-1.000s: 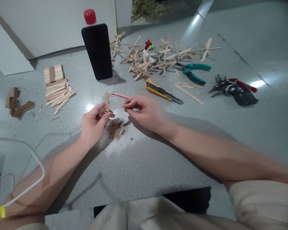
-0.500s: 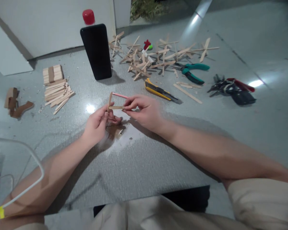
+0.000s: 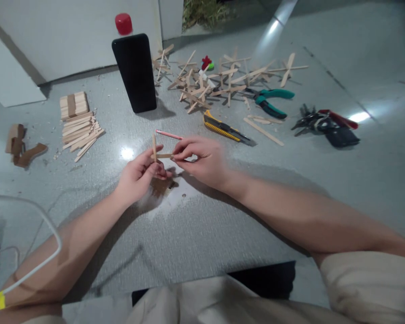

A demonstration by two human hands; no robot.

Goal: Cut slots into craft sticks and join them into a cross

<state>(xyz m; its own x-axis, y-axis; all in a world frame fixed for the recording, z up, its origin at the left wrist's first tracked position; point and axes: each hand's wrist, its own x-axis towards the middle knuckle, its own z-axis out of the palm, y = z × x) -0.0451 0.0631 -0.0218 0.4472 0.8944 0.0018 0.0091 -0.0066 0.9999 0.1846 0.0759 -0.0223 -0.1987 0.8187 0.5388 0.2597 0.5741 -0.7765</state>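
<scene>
Between thumb and fingers, my left hand (image 3: 140,173) grips an upright wooden craft stick (image 3: 154,143). A second craft stick (image 3: 164,156) lies crosswise against it, its right end pinched by my right hand (image 3: 200,157). The two sticks meet near my left fingertips; whether they are joined I cannot tell. Just beyond my right hand a pink pencil (image 3: 167,133) lies on the surface, its right end hidden by that hand. Under my hands are a white sheet (image 3: 180,182) and a brown piece (image 3: 161,186), partly covered.
A bundle of craft sticks (image 3: 73,104) and loose sticks (image 3: 82,132) lie left, near torn brown cardboard (image 3: 20,146). A black phone (image 3: 135,74) stands before a red-capped bottle (image 3: 123,24). Crossed sticks (image 3: 195,85), a yellow cutter (image 3: 224,127), teal pliers (image 3: 273,101) and keys (image 3: 324,126) lie beyond.
The stick in my left hand has gone from leaning to nearly upright, and the crosswise stick now sits slightly lower. My right hand has shifted a little downward with it.
</scene>
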